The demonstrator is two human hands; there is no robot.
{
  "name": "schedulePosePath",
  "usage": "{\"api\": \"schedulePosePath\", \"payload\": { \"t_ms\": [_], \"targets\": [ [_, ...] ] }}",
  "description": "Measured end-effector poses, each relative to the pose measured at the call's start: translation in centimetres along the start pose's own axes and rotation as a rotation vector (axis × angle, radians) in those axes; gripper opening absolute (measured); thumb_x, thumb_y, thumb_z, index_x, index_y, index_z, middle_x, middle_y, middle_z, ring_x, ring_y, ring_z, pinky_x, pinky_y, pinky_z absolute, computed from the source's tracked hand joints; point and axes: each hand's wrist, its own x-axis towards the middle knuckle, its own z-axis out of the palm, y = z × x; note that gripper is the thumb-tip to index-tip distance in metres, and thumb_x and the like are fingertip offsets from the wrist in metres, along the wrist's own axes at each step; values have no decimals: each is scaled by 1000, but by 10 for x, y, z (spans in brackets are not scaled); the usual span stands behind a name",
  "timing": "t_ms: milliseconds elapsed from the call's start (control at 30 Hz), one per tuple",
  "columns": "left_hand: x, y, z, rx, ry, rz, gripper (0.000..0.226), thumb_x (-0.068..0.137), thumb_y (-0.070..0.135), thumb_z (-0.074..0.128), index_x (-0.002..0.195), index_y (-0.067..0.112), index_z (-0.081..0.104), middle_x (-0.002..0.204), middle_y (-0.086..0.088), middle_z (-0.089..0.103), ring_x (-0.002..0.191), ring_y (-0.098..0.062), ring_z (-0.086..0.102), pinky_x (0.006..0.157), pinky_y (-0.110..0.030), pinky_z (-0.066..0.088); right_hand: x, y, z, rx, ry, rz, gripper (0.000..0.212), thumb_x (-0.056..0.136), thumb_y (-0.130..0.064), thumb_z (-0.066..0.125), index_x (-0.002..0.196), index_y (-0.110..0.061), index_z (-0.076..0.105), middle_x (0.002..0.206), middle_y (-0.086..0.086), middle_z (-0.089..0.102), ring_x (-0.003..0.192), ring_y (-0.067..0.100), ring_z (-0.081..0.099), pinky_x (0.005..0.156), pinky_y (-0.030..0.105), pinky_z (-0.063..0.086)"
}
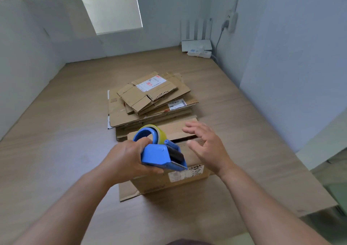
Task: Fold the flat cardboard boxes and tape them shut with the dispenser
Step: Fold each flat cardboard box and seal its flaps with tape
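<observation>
Directly below the hands stands the folded brown cardboard box (159, 182), its gaping top seam running left to right, the left hand (124, 158) gripping the blue plastic tape dispenser (155, 155) over the seam's left part, the right hand (208, 147) hovering open over its right.

A folded box (169, 183) stood on the surface (56, 141), a stack of flat boxes (150, 98) behind it and a router (196, 44) in the far right corner.

Likely a home room, with pale walls (291, 57), a router (196, 44) and power strip (199, 53)
</observation>
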Motion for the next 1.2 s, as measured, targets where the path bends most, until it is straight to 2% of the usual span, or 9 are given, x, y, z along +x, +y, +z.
{"api": "schedulePosePath", "payload": {
  "t_ms": [100,200,267,367,533,700,833,967,1200],
  "targets": [
    [1,6,1,60,8,-13,59,68,70,62,110,39,34,99,16,50,89,-4,48,77,-15,42,-2,-19,-8,396,-200,104,49,73,-16,47,119,-25,61,123,-12,61,119,-3,51,98,11,38],
    [3,3,-1,32,23,-24,78,49,92,44,107,41,35,97,16,53,88,-5,52,77,-18,46,-8,-21,-14,617,-269,117,50,73,-31,55,121,-21,62,119,-5,67,116,7,58,95,19,46],
    [6,0,-1,1,30,-29,96,35,102,30,108,41,38,96,16,56,88,-6,54,79,-23,49,-12,-17,-14,570,-253,120,49,71,-40,65,119,-26,64,116,-7,68,113,11,60,94,23,49],
    [10,0,-4,-16,-12,-45,94,35,101,39,107,41,39,96,17,55,88,-6,54,81,-26,51,-13,-11,-7,416,-44,137,12,79,-28,69,88,-35,72,94,-10,72,90,14,66,78,25,54],
    [20,4,-13,-46,-53,-54,52,69,66,68,105,34,48,97,12,60,87,-6,55,80,-26,51,-11,-13,5,352,96,132,21,92,-15,61,74,-25,64,73,-2,66,74,12,61,70,29,51],
    [45,10,-29,-43,-135,-53,52,70,67,68,104,29,58,94,8,65,85,-8,60,80,-29,53,-8,-6,11,187,223,292,27,95,-26,54,69,-21,58,63,-6,58,59,6,51,62,34,47],
    [69,14,-44,-113,-205,-124,77,51,85,62,93,21,62,87,3,68,79,-13,65,74,-26,52,-2,0,11,126,309,431,32,94,-24,53,63,-18,55,57,-5,54,56,9,47,57,30,39],
    [73,-8,-58,-79,-259,-228,124,4,102,42,93,17,66,85,1,71,78,-15,68,77,-28,50,9,21,-2,289,384,696,32,87,-18,55,55,-16,56,48,-4,54,49,18,48,53,34,42],
    [83,-12,-56,45,-313,-205,129,1,103,33,89,14,65,88,-3,69,81,-15,66,67,-24,40,13,25,-10,483,269,817,20,85,-6,57,65,-6,58,49,1,51,41,13,42,38,22,37]
  ]
}}
